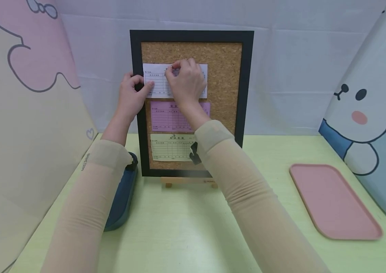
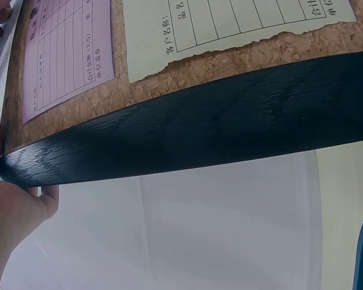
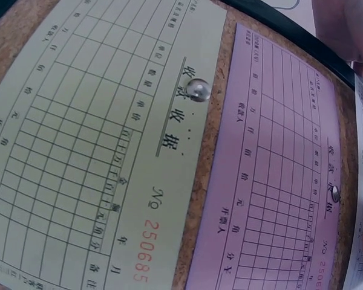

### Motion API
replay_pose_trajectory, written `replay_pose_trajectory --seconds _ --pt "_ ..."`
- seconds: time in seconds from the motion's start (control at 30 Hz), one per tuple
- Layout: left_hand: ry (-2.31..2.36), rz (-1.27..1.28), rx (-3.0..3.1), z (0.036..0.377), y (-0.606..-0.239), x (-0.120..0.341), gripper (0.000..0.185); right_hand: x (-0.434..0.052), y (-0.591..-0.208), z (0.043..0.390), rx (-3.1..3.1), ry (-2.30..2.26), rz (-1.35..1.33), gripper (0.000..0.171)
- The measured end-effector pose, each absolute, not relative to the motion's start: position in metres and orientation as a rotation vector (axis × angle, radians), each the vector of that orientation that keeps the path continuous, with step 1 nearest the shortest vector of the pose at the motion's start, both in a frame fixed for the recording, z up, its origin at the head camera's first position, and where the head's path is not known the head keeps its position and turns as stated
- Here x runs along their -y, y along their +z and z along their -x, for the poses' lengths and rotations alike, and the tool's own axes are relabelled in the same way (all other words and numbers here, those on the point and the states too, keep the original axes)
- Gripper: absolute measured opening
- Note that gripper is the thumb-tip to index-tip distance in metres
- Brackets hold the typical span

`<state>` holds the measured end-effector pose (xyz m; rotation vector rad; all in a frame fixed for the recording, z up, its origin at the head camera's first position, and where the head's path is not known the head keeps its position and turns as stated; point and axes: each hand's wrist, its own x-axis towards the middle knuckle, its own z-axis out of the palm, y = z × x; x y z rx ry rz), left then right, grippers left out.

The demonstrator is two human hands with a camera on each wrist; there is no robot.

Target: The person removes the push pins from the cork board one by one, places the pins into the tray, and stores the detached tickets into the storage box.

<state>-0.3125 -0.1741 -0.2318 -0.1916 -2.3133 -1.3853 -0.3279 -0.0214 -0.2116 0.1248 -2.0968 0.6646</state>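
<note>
A black-framed cork board (image 1: 225, 87) stands upright, bearing white, pink and pale green receipt slips one above another. My left hand (image 1: 132, 93) grips the left side of the frame (image 1: 193, 36), its thumb pressing the left edge of the white slip (image 1: 158, 90). Near that slip's top middle, my right hand (image 1: 190, 81) pinches what looks like a small push pin, mostly hidden by the fingertips. Below hang the pink slip (image 1: 165, 118) and the green slip (image 1: 169, 149). In the right wrist view, clear round-headed pins (image 3: 198, 90) hold both lower slips near their top edges.
A small wooden easel (image 1: 182, 180) supports the board on the pale green table (image 1: 179, 231). Partly behind my left forearm lies a dark blue tray (image 1: 122, 201). At the right is a pink tray (image 1: 336, 201). A white cloth (image 1: 292, 68) hangs behind.
</note>
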Motion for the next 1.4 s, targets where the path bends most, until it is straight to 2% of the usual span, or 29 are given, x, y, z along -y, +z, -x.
replay_pose_trajectory --seconds 0.6,1.4 --pt "-1.411 0.195 2.287 0.315 -0.232 0.174 0.032 0.015 -0.213 0.326 2.066 0.728 -0.169 0.017" --pt "-1.407 -0.092 2.273 0.295 -0.21 0.161 0.023 -0.036 -0.191 0.301 2.015 0.687 -0.332 0.024"
